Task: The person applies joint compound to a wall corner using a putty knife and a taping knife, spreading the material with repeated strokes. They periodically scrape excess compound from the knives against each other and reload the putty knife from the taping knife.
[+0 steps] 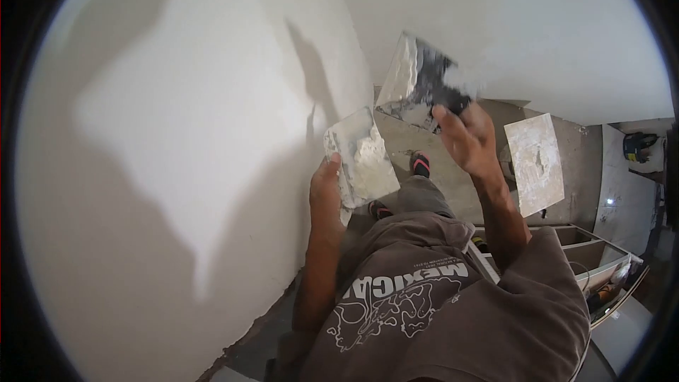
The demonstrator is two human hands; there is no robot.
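My left hand (326,187) is closed on the near edge of a flat, rectangular plastering blade (373,163). A lump of off-white filler lies on its face, and more is smeared along the edge by my thumb. My right hand (468,140) grips a wide putty knife (428,71) by its dark handle. Its broad metal blade is raised towards the wall corner, with a pale strip of filler on one side and dark patches on the other. The two tools are apart.
A pale wall (177,170) with shadows stands close on my left, meeting another wall (544,28) ahead. A filler-smeared board (535,164) is at right above the concrete floor (453,194). A framed, compartmented unit (576,240) stands beside me at right.
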